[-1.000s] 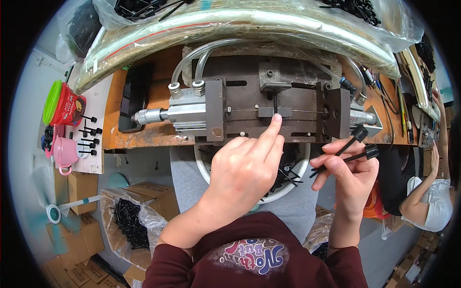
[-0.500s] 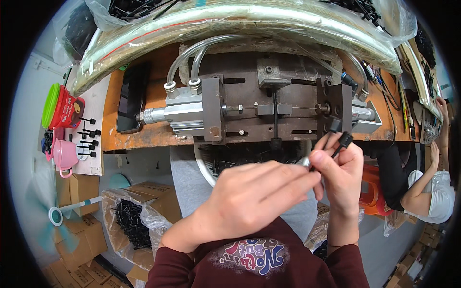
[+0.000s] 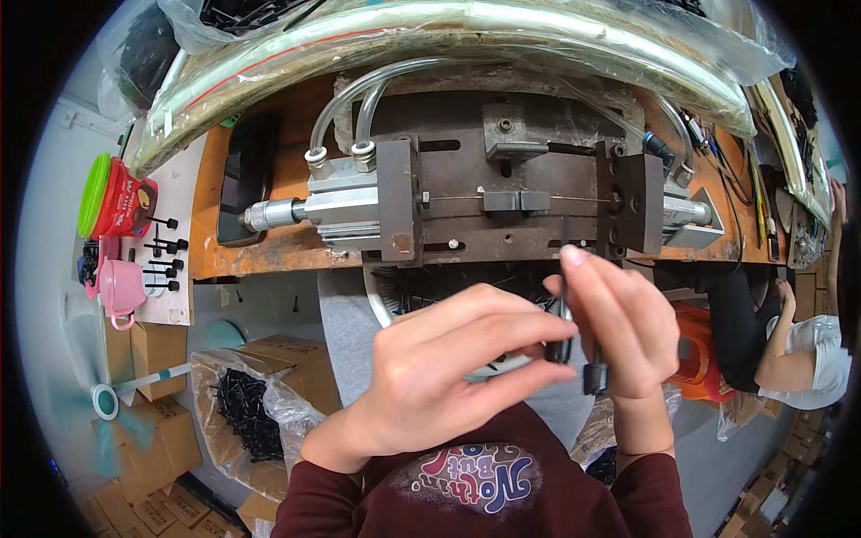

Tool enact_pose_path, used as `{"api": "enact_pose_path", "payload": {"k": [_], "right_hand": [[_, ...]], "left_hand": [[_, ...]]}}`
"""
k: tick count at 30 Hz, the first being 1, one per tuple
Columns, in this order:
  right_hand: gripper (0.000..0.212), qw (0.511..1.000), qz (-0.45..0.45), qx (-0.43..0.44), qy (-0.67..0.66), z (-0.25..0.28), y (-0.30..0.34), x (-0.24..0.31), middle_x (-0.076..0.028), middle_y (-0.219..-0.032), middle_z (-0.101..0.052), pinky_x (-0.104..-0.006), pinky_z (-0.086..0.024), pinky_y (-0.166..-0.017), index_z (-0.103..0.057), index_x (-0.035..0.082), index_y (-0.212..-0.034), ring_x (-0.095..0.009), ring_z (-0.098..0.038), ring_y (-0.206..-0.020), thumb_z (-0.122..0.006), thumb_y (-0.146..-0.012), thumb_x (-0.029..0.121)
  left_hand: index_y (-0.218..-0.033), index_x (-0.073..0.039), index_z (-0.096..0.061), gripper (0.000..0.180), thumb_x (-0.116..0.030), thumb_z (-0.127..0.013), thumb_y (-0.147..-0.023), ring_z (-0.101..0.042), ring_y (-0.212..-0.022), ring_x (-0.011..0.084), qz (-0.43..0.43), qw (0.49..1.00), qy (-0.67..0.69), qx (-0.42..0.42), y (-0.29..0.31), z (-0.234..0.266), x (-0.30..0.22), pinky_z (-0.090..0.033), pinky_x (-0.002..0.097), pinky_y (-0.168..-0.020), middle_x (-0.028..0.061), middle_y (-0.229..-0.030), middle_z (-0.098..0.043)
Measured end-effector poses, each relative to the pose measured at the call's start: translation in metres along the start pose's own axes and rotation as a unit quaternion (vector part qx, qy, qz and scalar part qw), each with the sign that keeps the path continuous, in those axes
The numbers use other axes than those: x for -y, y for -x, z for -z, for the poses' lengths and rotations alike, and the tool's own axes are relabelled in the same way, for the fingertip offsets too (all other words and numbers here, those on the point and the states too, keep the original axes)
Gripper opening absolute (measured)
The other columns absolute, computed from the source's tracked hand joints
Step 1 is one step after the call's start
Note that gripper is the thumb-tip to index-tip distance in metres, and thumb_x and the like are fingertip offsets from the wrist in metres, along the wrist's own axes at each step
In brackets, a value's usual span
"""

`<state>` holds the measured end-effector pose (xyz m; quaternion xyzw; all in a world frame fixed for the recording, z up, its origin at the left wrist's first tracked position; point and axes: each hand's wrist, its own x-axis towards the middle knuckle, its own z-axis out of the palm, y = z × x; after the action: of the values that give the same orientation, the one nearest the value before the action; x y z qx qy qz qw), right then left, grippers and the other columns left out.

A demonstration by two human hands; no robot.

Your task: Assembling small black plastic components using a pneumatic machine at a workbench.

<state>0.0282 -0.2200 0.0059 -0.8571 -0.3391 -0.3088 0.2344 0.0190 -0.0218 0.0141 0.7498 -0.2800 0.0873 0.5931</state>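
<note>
My left hand (image 3: 462, 363) pinches the head of a black headed rod (image 3: 560, 350) between thumb and forefinger. Beside it, my right hand (image 3: 628, 327) has its fingers closed round slim black pieces; one rod end points up past the fingertips, and another black head (image 3: 594, 377) hangs below. How many pieces it holds is hidden. Just beyond both hands is a dark metal fixture (image 3: 484, 238). A small split block (image 3: 516, 202) sits in its middle, with thin metal pins running in from both sides. No rod lies across that block.
Silver air cylinders (image 3: 345, 211) with clear hoses flank the fixture. A dark phone-like slab (image 3: 244, 184) lies on the orange bench (image 3: 305, 260). Pink cup (image 3: 121, 289) and red tub (image 3: 134, 206) stand left. Boxed black rods (image 3: 247, 412) sit below; another person (image 3: 798, 350) is at right.
The black rod that lay across the fixture's middle block is gone from there. The pins have drawn outward. My right hand has turned, so the black heads now point down.
</note>
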Motion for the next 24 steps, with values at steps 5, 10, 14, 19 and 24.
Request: {"api": "enact_pose_path", "payload": {"k": [5, 10, 14, 19, 24], "right_hand": [[0.053, 0.975, -0.144, -0.041, -0.162, 0.008, 0.011, -0.009, -0.02, -0.108, -0.07, -0.0357, -0.058, -0.077, -0.069, -0.005, -0.113, -0.026, -0.071, -0.089, -0.088, -0.074, 0.025], [0.102, 0.907, -0.282, -0.081, -0.301, 0.012, 0.014, 0.004, -0.027, -0.121, -0.063, -0.0438, -0.049, -0.099, -0.061, -0.01, -0.124, -0.033, -0.067, -0.11, -0.058, -0.078, 0.081], [0.075, 0.847, -0.304, -0.145, -0.41, 0.012, 0.009, 0.009, -0.029, -0.132, -0.056, -0.0434, -0.051, -0.099, -0.059, -0.009, -0.122, -0.034, -0.068, -0.109, -0.076, -0.081, 0.051], [0.044, 0.916, -0.234, -0.081, -0.316, 0.021, 0.018, 0.001, -0.027, -0.128, -0.059, -0.0391, -0.057, -0.089, -0.065, -0.004, -0.1, -0.026, -0.07, -0.099, -0.091, -0.065, 0.004], [0.035, 0.974, -0.17, -0.016, -0.148, 0.01, 0.008, 0.0, -0.021, -0.121, -0.066, -0.0339, -0.058, -0.08, -0.069, -0.001, -0.095, -0.024, -0.07, -0.094, -0.088, -0.065, 0.002]], "left_hand": [[-0.095, -0.002, -0.072, 0.03, -0.008, -0.083, -0.067, -0.07, -0.081, 0.0253, -0.074, 0.953, -0.293, -0.032, 0.001, -0.009, 0.02, -0.056, 0.0331, -0.072, 0.0118, -0.115, -0.071], [-0.095, -0.002, -0.071, 0.026, -0.01, -0.081, -0.072, -0.068, -0.071, 0.0201, -0.063, 0.922, -0.381, 0.007, -0.006, -0.017, 0.027, -0.054, 0.03, -0.066, 0.0127, -0.121, -0.07], [-0.096, -0.003, -0.071, 0.027, -0.012, -0.081, -0.072, -0.066, -0.066, 0.0192, -0.059, 0.915, -0.399, 0.017, -0.012, -0.014, 0.026, -0.052, 0.0283, -0.063, 0.0108, -0.122, -0.07], [-0.096, -0.004, -0.072, 0.027, -0.014, -0.081, -0.072, -0.066, -0.066, 0.0189, -0.039, 0.912, -0.406, 0.035, -0.012, -0.011, 0.022, -0.053, 0.0285, -0.062, 0.0098, -0.12, -0.071], [-0.094, -0.005, -0.074, 0.023, -0.017, -0.082, -0.076, -0.071, -0.075, 0.0205, -0.062, 0.948, -0.311, 0.029, -0.029, 0.02, 0.007, -0.056, 0.0277, -0.066, 0.0104, -0.104, -0.075]]}}
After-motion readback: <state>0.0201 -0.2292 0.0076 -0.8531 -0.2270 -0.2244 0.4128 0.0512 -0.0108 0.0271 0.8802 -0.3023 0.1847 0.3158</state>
